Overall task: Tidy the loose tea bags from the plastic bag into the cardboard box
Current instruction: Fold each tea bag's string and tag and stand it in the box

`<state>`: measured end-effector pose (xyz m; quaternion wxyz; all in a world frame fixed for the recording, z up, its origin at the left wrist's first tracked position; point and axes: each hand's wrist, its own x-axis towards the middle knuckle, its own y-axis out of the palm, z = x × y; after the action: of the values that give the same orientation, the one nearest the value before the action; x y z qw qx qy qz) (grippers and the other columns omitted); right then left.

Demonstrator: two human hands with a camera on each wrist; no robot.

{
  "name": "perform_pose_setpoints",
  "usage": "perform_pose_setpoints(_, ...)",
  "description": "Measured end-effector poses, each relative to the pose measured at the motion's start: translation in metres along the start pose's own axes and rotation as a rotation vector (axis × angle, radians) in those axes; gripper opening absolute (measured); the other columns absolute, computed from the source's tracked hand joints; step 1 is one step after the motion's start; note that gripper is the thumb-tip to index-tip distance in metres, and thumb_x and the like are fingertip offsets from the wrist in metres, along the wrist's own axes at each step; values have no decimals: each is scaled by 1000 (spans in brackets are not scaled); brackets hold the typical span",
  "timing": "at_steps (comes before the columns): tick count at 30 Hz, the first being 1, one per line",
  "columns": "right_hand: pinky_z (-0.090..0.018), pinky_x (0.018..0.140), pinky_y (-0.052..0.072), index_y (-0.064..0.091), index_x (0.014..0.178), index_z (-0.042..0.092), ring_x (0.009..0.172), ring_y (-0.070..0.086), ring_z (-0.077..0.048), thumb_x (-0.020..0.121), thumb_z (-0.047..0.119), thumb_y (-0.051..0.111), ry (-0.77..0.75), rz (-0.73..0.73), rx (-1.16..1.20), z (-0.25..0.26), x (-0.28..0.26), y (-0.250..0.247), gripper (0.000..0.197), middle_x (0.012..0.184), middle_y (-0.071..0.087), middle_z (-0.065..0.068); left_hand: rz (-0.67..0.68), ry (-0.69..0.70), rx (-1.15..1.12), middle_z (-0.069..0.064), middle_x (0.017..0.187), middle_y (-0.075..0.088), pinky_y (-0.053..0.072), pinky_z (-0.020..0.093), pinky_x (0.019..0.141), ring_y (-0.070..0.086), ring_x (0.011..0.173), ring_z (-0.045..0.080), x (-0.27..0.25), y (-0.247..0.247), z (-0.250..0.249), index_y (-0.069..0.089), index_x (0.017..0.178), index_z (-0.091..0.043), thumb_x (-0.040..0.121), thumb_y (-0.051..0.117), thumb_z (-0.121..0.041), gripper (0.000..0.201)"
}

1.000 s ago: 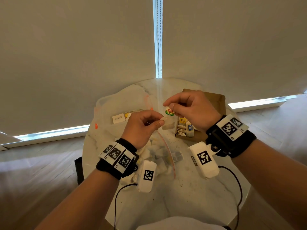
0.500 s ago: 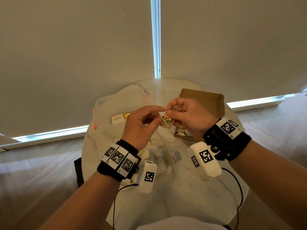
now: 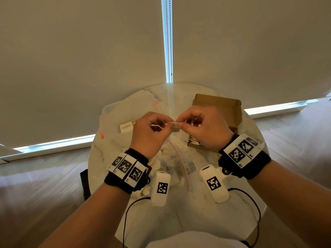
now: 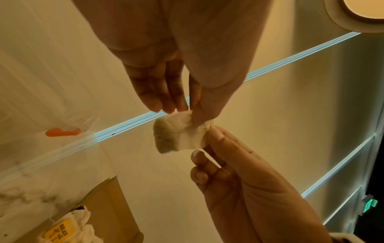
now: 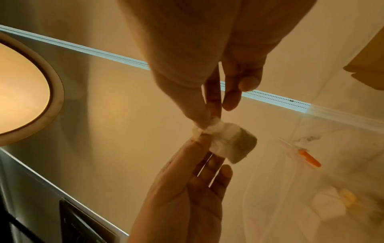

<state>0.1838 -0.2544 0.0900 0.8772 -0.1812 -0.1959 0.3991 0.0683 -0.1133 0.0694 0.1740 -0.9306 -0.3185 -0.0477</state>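
Above the round marble table both hands meet over one white tea bag (image 3: 174,127). My left hand (image 3: 168,123) pinches its top corner between thumb and fingers, and my right hand (image 3: 179,123) pinches the same crumpled end from the other side. The left wrist view shows the tea bag (image 4: 178,131) hanging below the left hand (image 4: 187,111), with the right hand (image 4: 209,131) at its edge. The open cardboard box (image 3: 218,108) stands behind the right hand with tea bags (image 3: 194,140) inside. The clear plastic bag (image 3: 125,111) lies to the left, with more tea bags (image 3: 170,163) near my wrists.
A small white packet (image 3: 126,127) and the bag's orange zip slider (image 3: 102,136) lie left of the hands. Tea crumbs dot the marble table (image 3: 179,221). A yellow "RELAX" tag (image 4: 57,231) lies in the box. Window blinds rise just behind the table.
The hands have come together. The right hand earlier held the coloured tag apart from the bag; now both hands pinch the bag's top and the tag is out of sight.
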Motion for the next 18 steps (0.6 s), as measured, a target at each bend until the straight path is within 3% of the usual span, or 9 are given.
perform_pose_setpoints(3, -14, 63, 46, 75, 88, 17, 72, 61, -6, 85, 14, 74, -8, -16, 3, -3, 1, -2, 4, 80, 67, 15, 98, -50, -103, 5, 94, 73, 56, 31, 79, 69, 89, 15, -2, -1, -1, 75, 86, -19, 87, 73, -13, 7)
perform_pose_setpoints(6, -17, 67, 45, 71, 85, 27, 78, 60, -6, 85, 18, 74, 6, 59, 30, -4, 2, -9, 10, 86, 65, 15, 232, -244, -513, 7, 92, 75, 55, 33, 81, 69, 91, 23, -4, -8, -4, 79, 87, -17, 92, 59, -22, 21)
perform_pose_setpoints(8, -29, 71, 50, 70, 84, 32, 86, 60, -10, 83, 24, 74, 7, 126, 86, -4, 2, -12, 9, 92, 65, 14, 328, -288, -639, 6, 91, 74, 55, 29, 77, 69, 89, 20, -3, -11, -3, 78, 87, -15, 90, 57, -18, 22)
perform_pose_setpoints(10, -46, 76, 53, 72, 85, 33, 94, 61, -18, 80, 33, 73, 0, 187, 153, -2, 1, -14, 5, 99, 65, 13, 426, -278, -652, 4, 91, 73, 55, 28, 74, 69, 86, 18, -1, -12, 1, 75, 94, -18, 84, 69, -19, 11)
perform_pose_setpoints(12, -53, 76, 52, 74, 85, 31, 99, 61, -22, 79, 29, 75, 1, 233, 194, -2, 1, -15, 7, 105, 63, 8, 534, -301, -679, 7, 95, 74, 56, 32, 76, 70, 90, 22, 1, -13, 5, 67, 107, -16, 77, 82, -26, 35)
perform_pose_setpoints(15, -48, 74, 51, 73, 85, 31, 101, 60, -21, 81, 15, 77, 20, 258, 226, -3, -1, -15, 16, 109, 60, 4, 602, -341, -725, 7, 96, 74, 57, 33, 76, 70, 87, 22, 1, -12, 5, 61, 116, -13, 72, 86, -30, 54)
perform_pose_setpoints(18, -35, 72, 49, 75, 89, 30, 100, 60, -23, 80, 23, 78, 36, 264, 256, -3, -3, -13, 12, 108, 61, 5, 557, -380, -688, 6, 91, 73, 57, 28, 71, 68, 79, 16, 0, -9, 4, 65, 113, -12, 72, 87, -20, 48)
